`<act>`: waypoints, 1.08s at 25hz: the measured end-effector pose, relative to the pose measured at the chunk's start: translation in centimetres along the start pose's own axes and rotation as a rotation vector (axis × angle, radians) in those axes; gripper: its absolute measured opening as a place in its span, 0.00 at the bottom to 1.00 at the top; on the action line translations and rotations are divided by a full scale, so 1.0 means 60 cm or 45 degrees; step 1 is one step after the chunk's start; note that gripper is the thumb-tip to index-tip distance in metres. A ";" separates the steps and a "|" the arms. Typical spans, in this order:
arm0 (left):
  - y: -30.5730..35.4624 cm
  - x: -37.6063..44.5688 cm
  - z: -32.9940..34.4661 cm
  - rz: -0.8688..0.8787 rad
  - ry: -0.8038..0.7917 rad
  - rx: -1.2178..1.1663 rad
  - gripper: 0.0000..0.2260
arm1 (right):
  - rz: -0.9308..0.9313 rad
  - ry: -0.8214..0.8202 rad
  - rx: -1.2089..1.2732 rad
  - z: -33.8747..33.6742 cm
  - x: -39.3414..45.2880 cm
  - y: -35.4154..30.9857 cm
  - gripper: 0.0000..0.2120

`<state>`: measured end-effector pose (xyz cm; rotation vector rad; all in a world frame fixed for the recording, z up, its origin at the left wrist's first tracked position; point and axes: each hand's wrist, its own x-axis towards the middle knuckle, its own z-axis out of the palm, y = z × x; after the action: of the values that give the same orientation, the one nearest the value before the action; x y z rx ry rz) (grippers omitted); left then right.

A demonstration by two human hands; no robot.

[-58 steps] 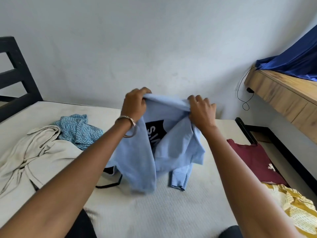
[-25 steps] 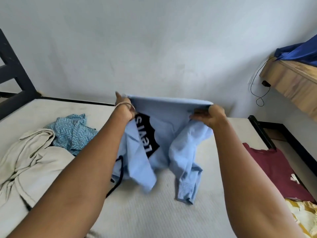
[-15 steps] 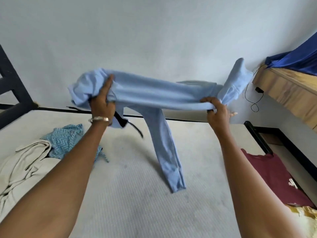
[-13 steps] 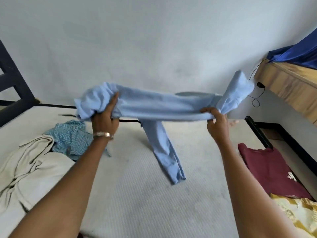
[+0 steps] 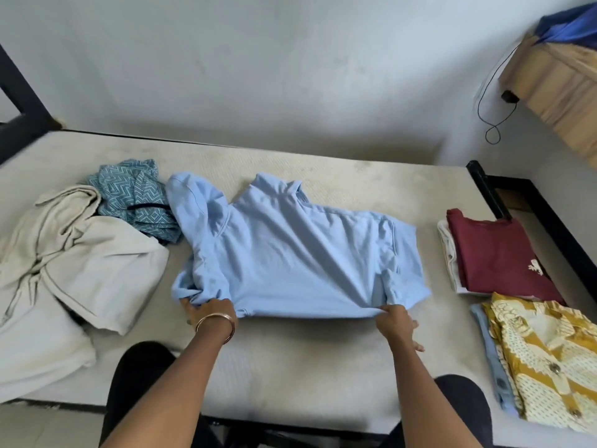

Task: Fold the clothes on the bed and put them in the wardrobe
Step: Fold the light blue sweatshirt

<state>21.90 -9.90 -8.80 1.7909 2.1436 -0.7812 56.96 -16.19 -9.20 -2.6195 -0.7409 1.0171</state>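
Note:
A light blue hoodie [image 5: 297, 250] lies spread on the white mattress [image 5: 290, 367], its plain back up and its hood at the far left. My left hand [image 5: 206, 310], with a metal bangle on the wrist, grips the bunched fabric at the hoodie's near left corner. My right hand [image 5: 395, 320] pinches the near hem at the right corner. A crumpled beige garment [image 5: 80, 253] and a blue zigzag-patterned cloth [image 5: 135, 192] lie unfolded at the left.
Folded clothes sit at the right: a maroon T-shirt [image 5: 497, 253] on a white piece, and a yellow patterned shirt [image 5: 549, 360] nearer me. A black bed frame [image 5: 549, 221] edges the mattress. A wooden shelf [image 5: 562, 82] with blue fabric and a dangling cable is on the right wall.
The hoodie was held stretched in the air between both hands; now it lies flat on the mattress, back side up. Both hands came down to its near edge.

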 end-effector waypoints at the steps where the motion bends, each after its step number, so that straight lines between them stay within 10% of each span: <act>1: 0.009 -0.012 -0.012 -0.039 -0.061 -0.003 0.25 | 0.050 0.076 0.110 0.007 -0.004 0.008 0.20; 8: 0.039 -0.069 -0.048 -0.118 -0.982 -0.038 0.21 | 0.402 0.297 0.413 0.007 -0.021 0.012 0.25; 13: 0.086 -0.058 0.002 0.322 -0.081 -0.215 0.14 | -0.253 0.327 -0.417 0.004 0.003 0.026 0.39; 20: 0.068 -0.030 0.091 0.548 -0.028 -0.260 0.25 | 0.514 0.594 0.788 -0.061 0.037 0.092 0.33; 23: 0.079 -0.041 0.088 0.732 0.038 -0.004 0.36 | 0.545 0.604 0.455 -0.036 0.009 0.082 0.43; 27: 0.103 -0.064 0.104 0.793 0.078 0.306 0.36 | -0.091 0.228 -0.300 0.001 -0.006 0.064 0.34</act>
<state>27.73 -15.82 -13.53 2.4384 1.4117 -0.8384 58.13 -19.60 -10.51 -2.8102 -0.9532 0.7023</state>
